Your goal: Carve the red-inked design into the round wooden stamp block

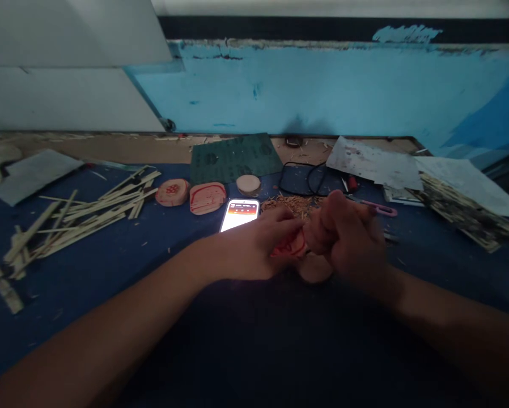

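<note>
My left hand (254,246) lies over a small wooden piece with red markings (289,247) and pins it to the dark blue table cover (110,266). My right hand (347,238) is closed in a fist just to the right of that piece, gripping a thin tool whose shape I cannot make out. Under the hands sits a plain round wooden disc (314,268). A heap of wood shavings (295,204) lies right behind the hands. A lit phone (240,214) rests beside my left hand.
Two red-marked wood slices (172,192) (207,198) and a plain disc (248,184) lie behind the phone. Several bamboo sticks (80,218) are scattered left. Green sandpaper (234,157), a black cable (305,178), a pink cutter (380,209), papers (373,163) and a stick bundle (458,212) lie at the back and right.
</note>
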Demonstrator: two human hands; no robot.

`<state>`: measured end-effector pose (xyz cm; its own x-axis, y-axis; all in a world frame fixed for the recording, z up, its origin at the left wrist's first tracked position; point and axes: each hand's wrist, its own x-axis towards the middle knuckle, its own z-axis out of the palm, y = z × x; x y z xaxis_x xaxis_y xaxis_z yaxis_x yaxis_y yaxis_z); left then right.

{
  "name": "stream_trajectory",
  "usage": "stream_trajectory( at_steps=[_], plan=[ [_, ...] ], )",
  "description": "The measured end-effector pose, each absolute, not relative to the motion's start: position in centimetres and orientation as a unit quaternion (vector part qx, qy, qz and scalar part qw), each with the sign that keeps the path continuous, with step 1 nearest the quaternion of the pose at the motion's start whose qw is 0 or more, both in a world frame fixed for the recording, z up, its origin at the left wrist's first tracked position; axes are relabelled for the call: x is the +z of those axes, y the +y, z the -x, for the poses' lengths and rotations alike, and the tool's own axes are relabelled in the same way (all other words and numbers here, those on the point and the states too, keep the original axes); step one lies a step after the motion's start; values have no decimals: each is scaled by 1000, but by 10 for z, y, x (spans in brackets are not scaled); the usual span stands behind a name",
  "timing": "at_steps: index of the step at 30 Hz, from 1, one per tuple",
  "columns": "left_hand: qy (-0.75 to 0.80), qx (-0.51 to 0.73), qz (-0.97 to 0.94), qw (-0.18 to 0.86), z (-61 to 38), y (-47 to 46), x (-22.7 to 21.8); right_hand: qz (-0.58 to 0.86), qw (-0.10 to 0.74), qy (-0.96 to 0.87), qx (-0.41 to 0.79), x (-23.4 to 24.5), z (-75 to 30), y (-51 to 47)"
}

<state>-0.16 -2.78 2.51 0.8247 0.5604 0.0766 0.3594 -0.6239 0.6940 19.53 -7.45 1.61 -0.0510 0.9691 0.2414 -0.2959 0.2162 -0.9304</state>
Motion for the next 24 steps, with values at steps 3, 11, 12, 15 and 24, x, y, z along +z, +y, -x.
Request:
stream_trajectory(
  at_steps=[3, 11, 12, 15, 24],
  plan=[
    [246, 135, -888, 364, 2, -26, 22, 337, 591, -455, 575, 24, -198, -71],
    [257, 233, -859, 377, 4, -22, 25, 402, 520, -631, 412, 44, -225, -76],
    [260, 257, -855, 369, 3, -22, 26, 426, 472, -664, 394, 47, -231, -74],
    [260, 313, -851, 331, 0, -22, 27, 453, 362, -700, 417, 52, -248, -67],
    [285, 355, -820, 348, -1, -22, 24, 414, 303, -696, 502, 46, -262, -56]
  ],
)
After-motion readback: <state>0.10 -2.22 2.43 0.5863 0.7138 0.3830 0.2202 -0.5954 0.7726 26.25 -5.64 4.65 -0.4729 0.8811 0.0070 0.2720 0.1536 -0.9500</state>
